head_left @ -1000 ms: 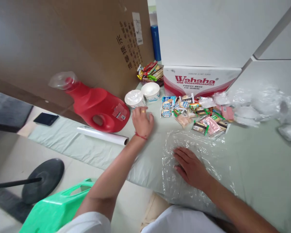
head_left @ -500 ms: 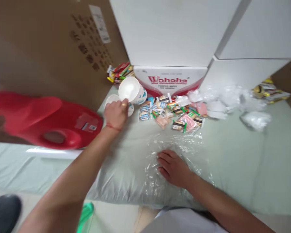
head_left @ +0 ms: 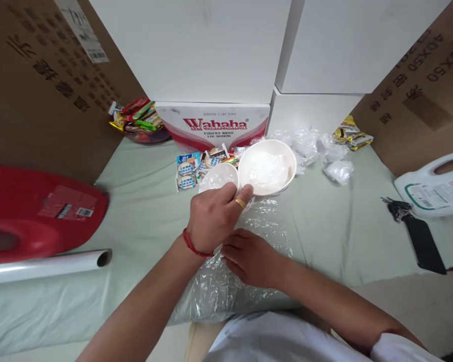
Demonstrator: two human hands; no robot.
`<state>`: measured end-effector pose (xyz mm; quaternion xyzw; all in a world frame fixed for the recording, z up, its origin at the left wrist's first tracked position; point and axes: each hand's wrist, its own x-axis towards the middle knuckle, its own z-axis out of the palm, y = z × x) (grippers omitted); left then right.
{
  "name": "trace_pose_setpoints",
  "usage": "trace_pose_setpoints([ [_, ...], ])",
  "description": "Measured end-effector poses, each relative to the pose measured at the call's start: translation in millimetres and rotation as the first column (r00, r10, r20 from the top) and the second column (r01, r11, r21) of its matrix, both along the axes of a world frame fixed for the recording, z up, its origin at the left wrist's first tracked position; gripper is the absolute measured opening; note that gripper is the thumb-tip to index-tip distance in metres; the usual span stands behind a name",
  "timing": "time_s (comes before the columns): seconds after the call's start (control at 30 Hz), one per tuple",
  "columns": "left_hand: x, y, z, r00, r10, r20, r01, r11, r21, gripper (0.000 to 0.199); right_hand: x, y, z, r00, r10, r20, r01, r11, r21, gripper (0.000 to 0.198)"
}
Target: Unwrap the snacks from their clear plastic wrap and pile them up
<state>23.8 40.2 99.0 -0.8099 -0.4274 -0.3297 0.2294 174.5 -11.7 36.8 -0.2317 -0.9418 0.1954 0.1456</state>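
My left hand (head_left: 217, 216) is closed, its thumb and fingers pinching the rims of two white paper cups. The right-hand cup (head_left: 268, 168) tips its mouth toward me, and something white and uneven shows inside. Beside it, the left-hand cup (head_left: 219, 176) is partly covered by my fingers. My right hand (head_left: 251, 256) lies palm down on a sheet of clear plastic (head_left: 215, 289), just below my left hand, with its fingers loosely bent and spread. Small wrapped snacks (head_left: 186, 171) lie behind the cups, partly hidden by them.
A Wahaha carton (head_left: 215, 125) stands at the back below white boxes. At left are a red jug (head_left: 41, 216), a film roll (head_left: 49, 266) and a snack bowl (head_left: 143, 133). Crumpled clear plastic (head_left: 302, 146), a white jug (head_left: 438, 186) and a black phone-like object (head_left: 425, 244) are at right.
My left hand has brought the two cups from the back left, beside the carton, to the middle above the plastic sheet. The view has turned right; my right hand stays on the sheet.
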Motion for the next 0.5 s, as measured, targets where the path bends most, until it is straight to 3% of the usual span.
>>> trace_pose_setpoints([
  [0.13,34.3,1.5,-9.9,0.998,-0.010,0.068,0.009,1.000,0.007,0.016,9.8,-16.6,10.7,0.990,0.040,0.135,-0.039,0.999,-0.005,0.014],
  [0.23,59.2,-1.0,-29.5,0.991,-0.106,0.075,0.107,0.994,-0.001,0.017,36.8,-36.0,36.4,0.996,0.089,0.022,-0.089,0.996,-0.022,0.016],
  [0.33,77.8,-6.8,-53.9,0.974,-0.217,0.070,0.221,0.974,-0.052,0.020,82.6,-46.2,75.4,0.963,-0.161,-0.215,0.155,0.987,-0.045,0.018],
  [0.4,86.1,-9.7,-68.6,0.965,-0.256,0.062,0.262,0.956,-0.130,0.022,113.1,-42.4,96.2,0.878,-0.396,-0.268,0.411,0.911,-0.001,0.020],
  [0.5,94.4,-11.0,-82.5,0.947,-0.321,0.028,0.315,0.907,-0.279,0.024,143.4,-19.8,104.0,0.747,-0.650,-0.139,0.665,0.727,0.173,0.019],
])
